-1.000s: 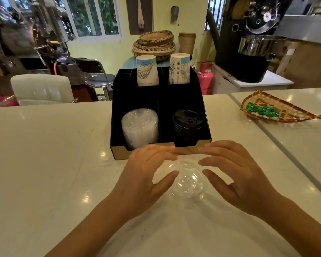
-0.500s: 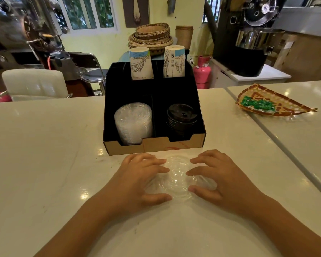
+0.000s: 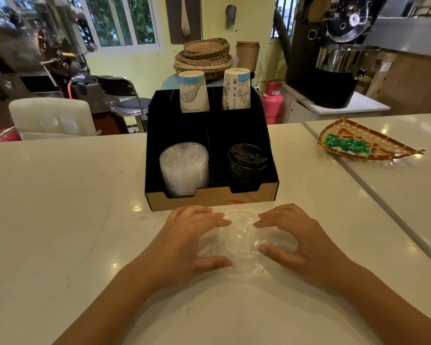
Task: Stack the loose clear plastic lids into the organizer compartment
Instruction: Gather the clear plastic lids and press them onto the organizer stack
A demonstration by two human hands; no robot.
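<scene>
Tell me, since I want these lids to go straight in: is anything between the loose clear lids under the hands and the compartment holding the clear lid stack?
Nothing loose lies between. The loose clear lids sit on the counter just before the organizer; only its low front wall stands before the clear lid stack, so they must go up and over.

**Hands close in on the lids**

The left hand (image 3: pixel 184 241) and right hand (image 3: pixel 300 241) now cup the clear lids (image 3: pixel 241 245) from both sides — a second ago they hovered apart above a single dome — fingers flatter, lids gathered between them.
</scene>
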